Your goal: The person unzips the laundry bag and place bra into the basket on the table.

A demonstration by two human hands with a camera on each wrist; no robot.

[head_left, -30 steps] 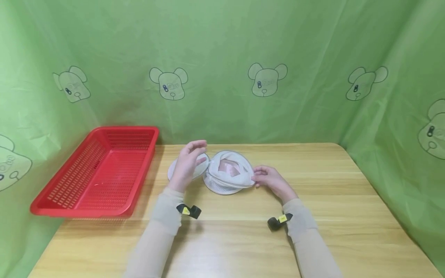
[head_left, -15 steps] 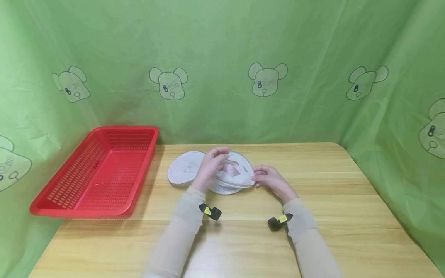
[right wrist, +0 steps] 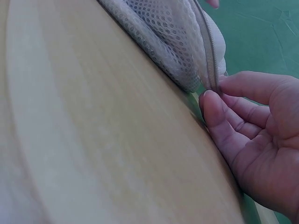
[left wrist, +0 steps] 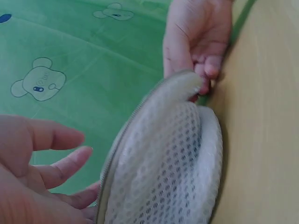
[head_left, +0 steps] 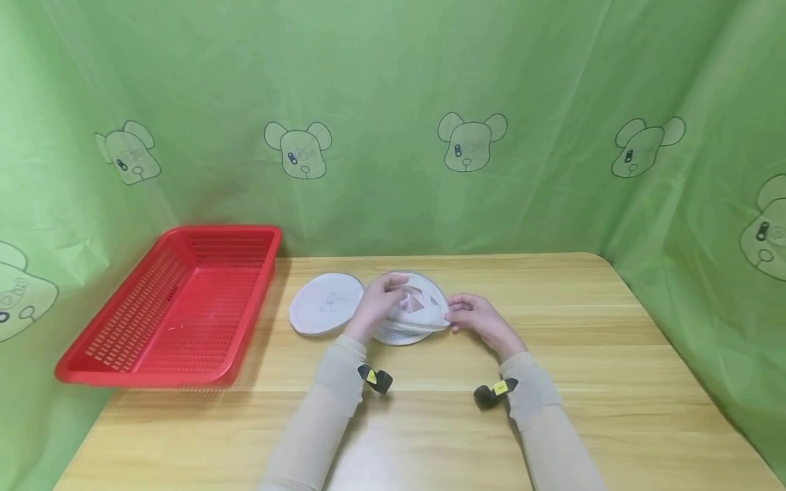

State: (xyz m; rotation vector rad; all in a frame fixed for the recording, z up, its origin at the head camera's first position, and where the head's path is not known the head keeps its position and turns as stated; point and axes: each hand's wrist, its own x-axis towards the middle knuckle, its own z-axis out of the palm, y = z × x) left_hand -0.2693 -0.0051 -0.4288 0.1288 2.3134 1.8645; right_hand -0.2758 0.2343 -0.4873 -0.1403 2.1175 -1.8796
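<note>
A round white mesh laundry bag [head_left: 402, 336] with a zipped rim stands on the table, its top unzipped. Its flat round lid [head_left: 325, 305] lies folded out to the left, a faint drawing on it. Something pale pink [head_left: 413, 301] shows inside the opening. My left hand [head_left: 374, 307] is over the bag's left side, fingers spread and slightly bent; in the left wrist view they are close beside the zip edge, gripping nothing. My right hand [head_left: 482, 320] pinches the right end of the zipped rim between thumb and index finger, plain in the right wrist view.
A red plastic basket [head_left: 248, 341] with perforated sides stands at the table's left. The wooden table [head_left: 614, 382] reaches a green curtain [head_left: 381, 204] with bear-head prints at the back and sides.
My left hand has moved right, from above the lid to the bag's opening. The lid has come down flat on the left. My right hand keeps its pinch on the rim.
</note>
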